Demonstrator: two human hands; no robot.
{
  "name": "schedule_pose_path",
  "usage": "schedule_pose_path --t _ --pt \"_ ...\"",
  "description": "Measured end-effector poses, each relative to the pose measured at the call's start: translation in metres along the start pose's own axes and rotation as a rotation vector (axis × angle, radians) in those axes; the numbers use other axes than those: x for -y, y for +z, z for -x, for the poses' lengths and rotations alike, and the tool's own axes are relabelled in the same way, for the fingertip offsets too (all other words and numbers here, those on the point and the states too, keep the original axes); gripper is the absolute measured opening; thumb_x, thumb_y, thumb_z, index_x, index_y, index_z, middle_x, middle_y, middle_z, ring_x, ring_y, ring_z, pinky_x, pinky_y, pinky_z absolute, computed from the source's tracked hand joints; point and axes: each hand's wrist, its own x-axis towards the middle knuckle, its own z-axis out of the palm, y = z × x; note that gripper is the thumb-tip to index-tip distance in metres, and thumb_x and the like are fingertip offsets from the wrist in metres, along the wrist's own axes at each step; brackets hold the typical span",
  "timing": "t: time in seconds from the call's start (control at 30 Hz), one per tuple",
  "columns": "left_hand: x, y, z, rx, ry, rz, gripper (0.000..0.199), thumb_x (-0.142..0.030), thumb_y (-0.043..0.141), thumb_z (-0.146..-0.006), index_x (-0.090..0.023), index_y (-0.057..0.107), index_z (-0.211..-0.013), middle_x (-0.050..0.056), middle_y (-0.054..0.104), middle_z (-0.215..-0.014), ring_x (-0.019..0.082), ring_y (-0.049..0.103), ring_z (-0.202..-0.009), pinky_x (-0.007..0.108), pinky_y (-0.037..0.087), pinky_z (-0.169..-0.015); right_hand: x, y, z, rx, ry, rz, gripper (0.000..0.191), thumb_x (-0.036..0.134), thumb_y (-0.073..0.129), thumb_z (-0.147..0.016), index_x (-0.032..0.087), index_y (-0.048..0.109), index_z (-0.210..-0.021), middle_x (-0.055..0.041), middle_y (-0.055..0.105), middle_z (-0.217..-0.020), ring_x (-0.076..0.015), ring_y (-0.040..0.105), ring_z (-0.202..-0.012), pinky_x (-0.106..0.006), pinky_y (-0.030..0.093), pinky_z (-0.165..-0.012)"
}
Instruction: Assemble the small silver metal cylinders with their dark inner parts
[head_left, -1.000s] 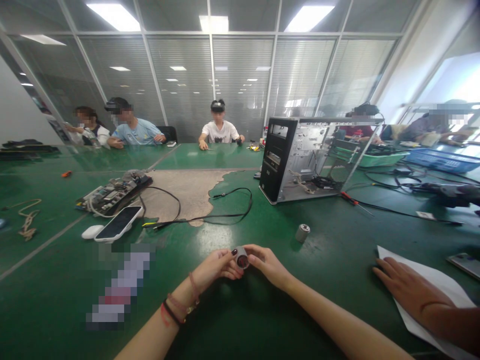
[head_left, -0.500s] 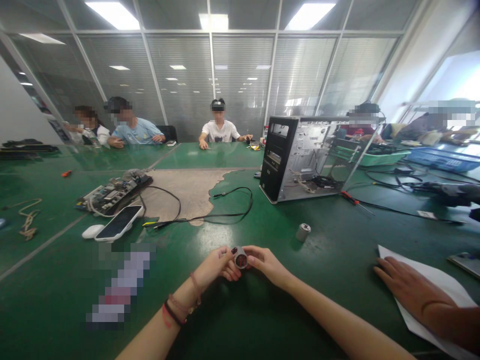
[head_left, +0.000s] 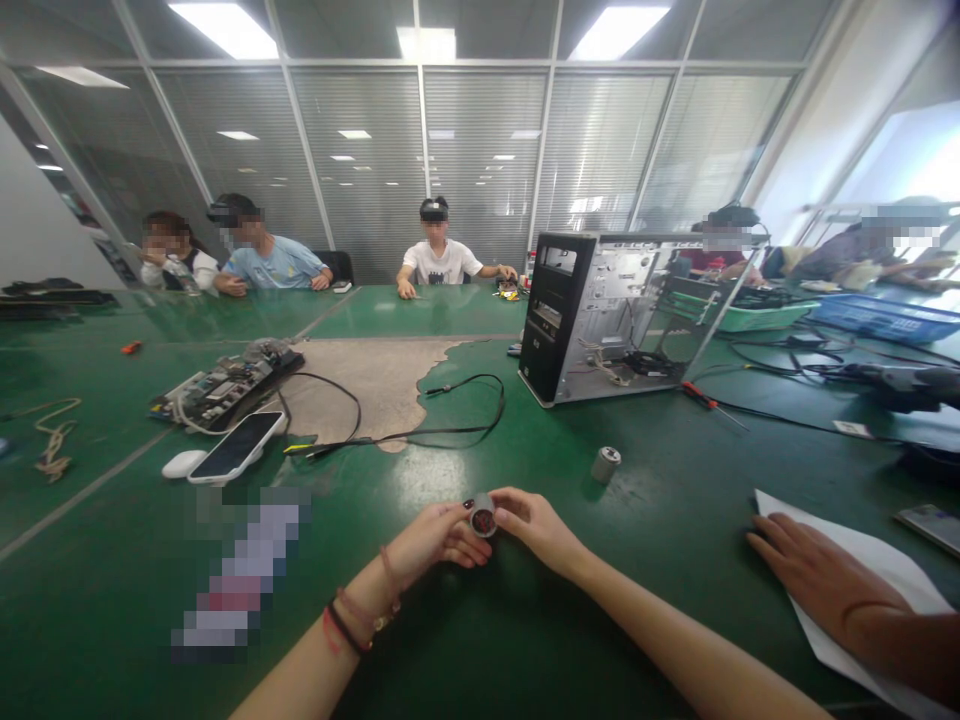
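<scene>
Between both hands is a small grey metal cylinder (head_left: 484, 518), its round end facing me dark with reddish parts inside. My left hand (head_left: 448, 530) grips it from the left, thumb on top and the other fingers curled beneath. From the right, my right hand (head_left: 531, 524) pinches its side with thumb and forefinger. The cylinder is held just above the green table (head_left: 480, 640). Beyond my right hand, a second grey metal cylinder (head_left: 606, 464) stands upright on the tabletop.
A computer case (head_left: 555, 330) with its side off stands ahead right, a red screwdriver (head_left: 701, 395) near it. At left lie a phone (head_left: 240, 445), a circuit board assembly (head_left: 229, 385) and black cables (head_left: 450, 432). Another person's hand (head_left: 825, 570) rests on white paper (head_left: 825, 640) at right.
The fingers of my left hand have shifted slightly under the cylinder and extend a little further right. Both hands still hold it in nearly the same place.
</scene>
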Motion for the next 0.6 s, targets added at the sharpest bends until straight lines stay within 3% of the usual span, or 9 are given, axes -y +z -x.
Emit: schedule_pose_path --t 0.23,0.6 --pt "0.0008 0.0007 -0.0015 0.011 0.055 0.025 0.036 -0.042 0.060 -0.077 -0.009 0.056 -0.092 0.012 0.070 -0.074 0.017 0.067 -0.064 0.024 0.047 -0.060 0.0060 0.0002 0.0039 -0.033 -0.091 0.217 0.046 0.041 0.065 -0.075 0.017 0.056 -0.112 -0.0072 0.066 -0.098 -0.0200 0.062 -0.088 -0.035 0.048 -0.083" --pt "0.0070 -0.0021 -0.0060 -0.052 0.142 -0.109 0.044 -0.038 0.069 -0.070 -0.013 0.049 -0.099 0.006 0.067 -0.069 0.017 0.067 -0.065 0.024 0.048 -0.057 0.0058 0.0003 0.0044 0.024 -0.212 0.309 0.057 0.036 0.067 -0.073 0.021 0.046 -0.125 -0.0077 0.057 -0.111 -0.0207 0.056 -0.100 -0.034 0.048 -0.082"
